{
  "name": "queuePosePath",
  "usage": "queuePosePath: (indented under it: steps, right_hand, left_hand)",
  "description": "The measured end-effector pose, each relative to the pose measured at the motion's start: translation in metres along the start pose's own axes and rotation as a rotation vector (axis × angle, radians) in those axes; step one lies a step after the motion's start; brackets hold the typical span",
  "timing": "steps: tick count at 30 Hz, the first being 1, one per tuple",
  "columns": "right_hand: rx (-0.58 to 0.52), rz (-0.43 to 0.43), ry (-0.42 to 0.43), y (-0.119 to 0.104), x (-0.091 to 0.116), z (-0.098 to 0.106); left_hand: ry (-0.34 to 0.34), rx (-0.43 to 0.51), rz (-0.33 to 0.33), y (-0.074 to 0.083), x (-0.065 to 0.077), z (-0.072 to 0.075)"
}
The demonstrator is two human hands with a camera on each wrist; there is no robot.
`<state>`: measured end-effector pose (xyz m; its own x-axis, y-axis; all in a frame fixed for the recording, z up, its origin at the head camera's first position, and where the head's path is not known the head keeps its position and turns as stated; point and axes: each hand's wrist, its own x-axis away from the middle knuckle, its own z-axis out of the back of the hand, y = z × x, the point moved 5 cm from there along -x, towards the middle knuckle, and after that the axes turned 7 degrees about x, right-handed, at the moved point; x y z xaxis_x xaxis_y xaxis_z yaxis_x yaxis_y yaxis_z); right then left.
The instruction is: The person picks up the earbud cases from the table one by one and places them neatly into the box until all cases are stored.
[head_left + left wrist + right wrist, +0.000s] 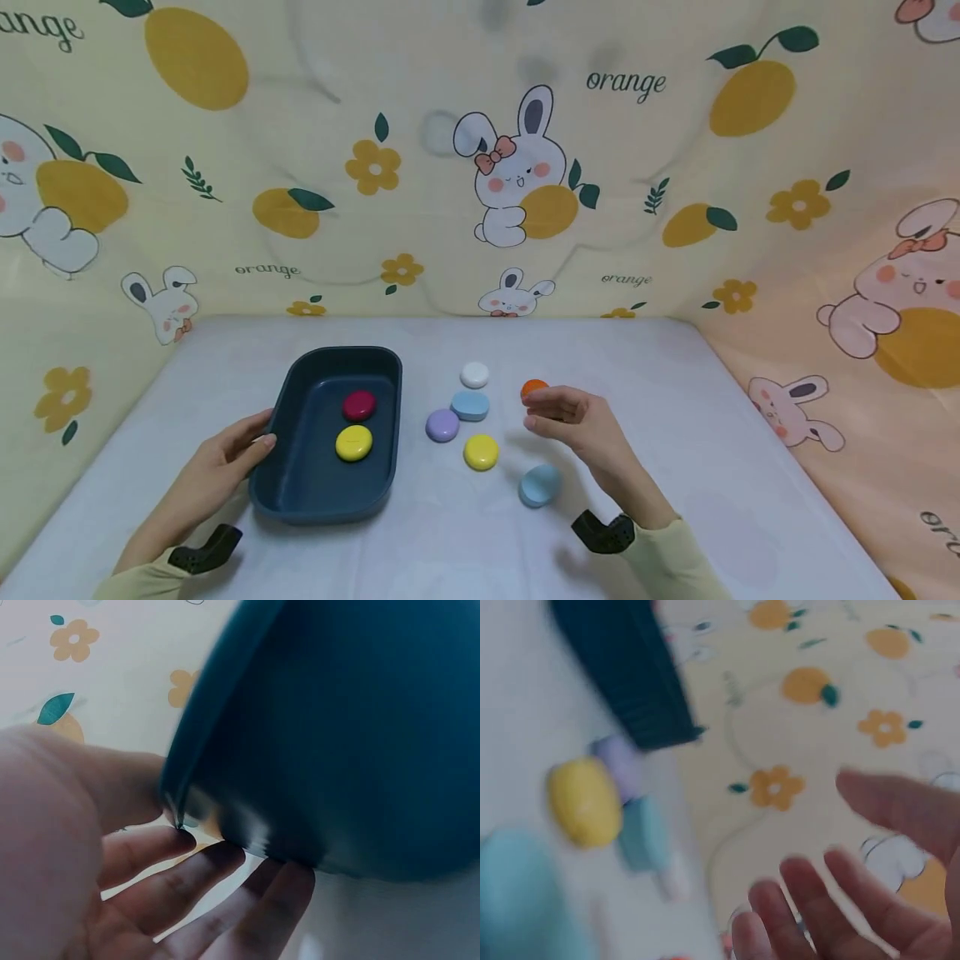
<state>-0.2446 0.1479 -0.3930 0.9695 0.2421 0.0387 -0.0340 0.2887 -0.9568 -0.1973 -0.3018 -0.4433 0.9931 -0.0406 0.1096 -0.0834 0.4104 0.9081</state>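
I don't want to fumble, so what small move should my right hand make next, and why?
Probably lower your right hand toward the orange disc: that hand looks empty and partly covers the disc in the head view, while your left hand grips the tray.

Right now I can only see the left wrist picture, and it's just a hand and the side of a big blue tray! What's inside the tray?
Observer: A red piece and a yellow piece lie in the tray.
Operator: Is the right hand holding anything?
Observer: No, the right wrist view shows it empty.
Operator: Ooh, what's it closest to?
Observer: From the head view, it looks closest to an orange piece, which it partly hides.
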Motion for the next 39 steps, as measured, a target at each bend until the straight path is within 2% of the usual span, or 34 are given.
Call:
queuePosePath:
  steps: [8,16,19,24,30,39]
  right_hand:
    - [-0.014,-0.054,0.005,0.034,0.014,0.013]
    - [-0.015,-0.128,0.076,0.044,0.020,0.015]
    - [-0.005,-0.153,0.080,0.047,0.021,0.015]
    - [-0.014,-0.148,0.020,0.053,0.018,0.012]
    - [0.041,-0.164,-0.071,0.064,0.014,0.007]
    - [0.090,-0.150,-0.112,0.068,0.010,0.000]
  left_hand:
    - [-0.003,0.015,0.003,0.001,0.000,0.001]
    - [-0.006,0.037,0.003,-0.004,-0.001,-0.003]
    - [-0.005,0.038,0.009,-0.004,-0.001,-0.003]
    - [0.001,0.036,0.022,-0.002,-0.001,0.000]
    - [-0.002,0.034,0.033,-0.002,0.000,0.000]
    - [0.009,0.038,0.020,-0.003,-0.001,-0.001]
